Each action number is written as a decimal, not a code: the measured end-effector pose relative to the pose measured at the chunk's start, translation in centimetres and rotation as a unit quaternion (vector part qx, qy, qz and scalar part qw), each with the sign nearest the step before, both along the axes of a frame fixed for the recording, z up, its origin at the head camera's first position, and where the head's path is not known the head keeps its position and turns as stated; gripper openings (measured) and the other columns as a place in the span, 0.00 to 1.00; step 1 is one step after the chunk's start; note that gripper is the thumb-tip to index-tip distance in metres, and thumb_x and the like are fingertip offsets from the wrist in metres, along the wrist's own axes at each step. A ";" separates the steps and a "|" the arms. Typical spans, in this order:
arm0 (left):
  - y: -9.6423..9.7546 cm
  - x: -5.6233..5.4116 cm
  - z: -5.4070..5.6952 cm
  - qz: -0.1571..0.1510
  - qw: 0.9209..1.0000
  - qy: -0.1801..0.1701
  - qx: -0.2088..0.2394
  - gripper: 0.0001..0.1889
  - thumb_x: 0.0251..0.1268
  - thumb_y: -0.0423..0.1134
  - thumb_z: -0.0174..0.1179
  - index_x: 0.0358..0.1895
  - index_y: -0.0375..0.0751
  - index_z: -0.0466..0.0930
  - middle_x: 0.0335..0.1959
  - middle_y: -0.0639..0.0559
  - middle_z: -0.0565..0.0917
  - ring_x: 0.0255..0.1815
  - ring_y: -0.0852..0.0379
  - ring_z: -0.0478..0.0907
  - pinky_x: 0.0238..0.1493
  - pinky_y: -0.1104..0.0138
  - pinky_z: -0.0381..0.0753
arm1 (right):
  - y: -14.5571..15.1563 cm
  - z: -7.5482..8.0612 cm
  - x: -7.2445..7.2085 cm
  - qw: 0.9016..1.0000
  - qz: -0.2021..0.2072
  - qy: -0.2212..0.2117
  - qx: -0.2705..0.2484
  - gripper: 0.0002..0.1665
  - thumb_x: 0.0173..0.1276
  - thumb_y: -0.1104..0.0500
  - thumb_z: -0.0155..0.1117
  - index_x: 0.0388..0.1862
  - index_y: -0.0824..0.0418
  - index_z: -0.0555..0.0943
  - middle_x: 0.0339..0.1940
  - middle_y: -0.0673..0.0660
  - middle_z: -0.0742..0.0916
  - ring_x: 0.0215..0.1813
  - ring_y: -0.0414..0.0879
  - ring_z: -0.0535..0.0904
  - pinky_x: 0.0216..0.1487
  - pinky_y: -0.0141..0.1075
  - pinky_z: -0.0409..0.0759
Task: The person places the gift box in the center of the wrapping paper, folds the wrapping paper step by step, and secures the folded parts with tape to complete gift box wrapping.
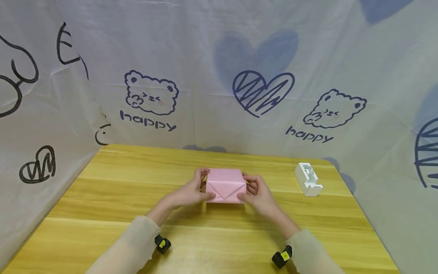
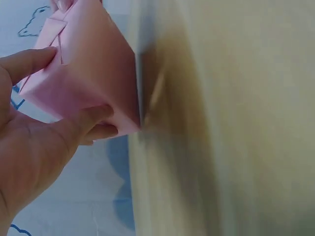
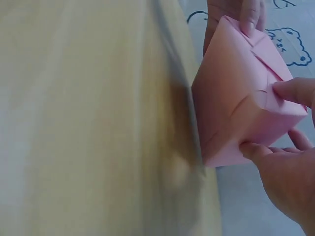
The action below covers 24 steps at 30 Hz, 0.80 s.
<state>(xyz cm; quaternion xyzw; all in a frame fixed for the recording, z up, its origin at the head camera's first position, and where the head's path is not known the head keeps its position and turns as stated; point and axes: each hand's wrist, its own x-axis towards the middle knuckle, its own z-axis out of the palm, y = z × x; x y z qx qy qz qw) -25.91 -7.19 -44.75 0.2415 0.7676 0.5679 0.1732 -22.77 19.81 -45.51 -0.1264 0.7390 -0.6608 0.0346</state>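
A box wrapped in pink paper (image 1: pixel 224 177) is at the middle of the wooden table, its folded triangular flap facing me. My left hand (image 1: pixel 191 192) grips its left end, with the thumb on the flap side and the fingers around the end; in the left wrist view the paper looks smooth beside the fingers (image 2: pixel 96 118). My right hand (image 1: pixel 261 194) holds the right end the same way. The right wrist view shows the box (image 3: pixel 236 93) with creased folds near the right thumb. Whether the box's underside touches the table I cannot tell.
A white tape dispenser (image 1: pixel 308 180) with a roll of clear tape stands at the table's right rear. The wooden tabletop (image 1: pixel 130 186) ends against white cloth (image 1: pixel 202 106) printed with bears and hearts, which hangs behind and at both sides.
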 end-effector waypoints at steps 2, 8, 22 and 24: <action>-0.2 0.3 -0.3 -0.009 1.000 0.002 -0.021 0.52 0.69 0.30 0.66 0.81 0.29 0.33 0.82 0.26 0.48 0.81 0.33 0.57 0.78 0.48 0.61 | 0.1 -0.4 0.3 1.000 0.017 -0.008 -0.001 0.40 0.65 0.79 0.65 0.73 0.77 0.59 0.82 0.71 0.62 0.81 0.65 0.60 0.76 0.45 0.65; -0.4 1.1 -1.0 -0.044 0.996 0.020 -0.076 0.60 0.69 0.29 0.67 0.82 0.33 0.20 0.83 0.29 0.47 0.68 0.44 0.75 0.70 0.56 0.75 | 0.6 -1.2 0.9 0.997 0.060 -0.040 0.029 0.57 0.63 0.79 0.68 0.84 0.72 0.47 0.85 0.68 0.56 0.83 0.61 0.55 0.74 0.39 0.66; -0.8 2.2 -1.8 -0.056 0.984 0.084 -0.144 0.55 0.74 0.35 0.65 0.82 0.31 0.24 0.84 0.29 0.35 0.84 0.38 0.45 0.82 0.48 0.49 | 0.5 -1.6 2.3 0.995 0.044 -0.036 0.082 0.56 0.59 0.78 0.73 0.82 0.70 0.54 0.81 0.72 0.64 0.80 0.65 0.63 0.74 0.46 0.71; -1.0 2.2 -1.8 -0.054 0.983 0.091 -0.151 0.56 0.74 0.37 0.64 0.82 0.33 0.23 0.84 0.31 0.34 0.85 0.39 0.41 0.82 0.49 0.45 | 1.0 -1.3 2.3 0.994 0.044 -0.033 0.097 0.57 0.60 0.74 0.75 0.83 0.69 0.54 0.81 0.72 0.64 0.80 0.66 0.63 0.75 0.49 0.69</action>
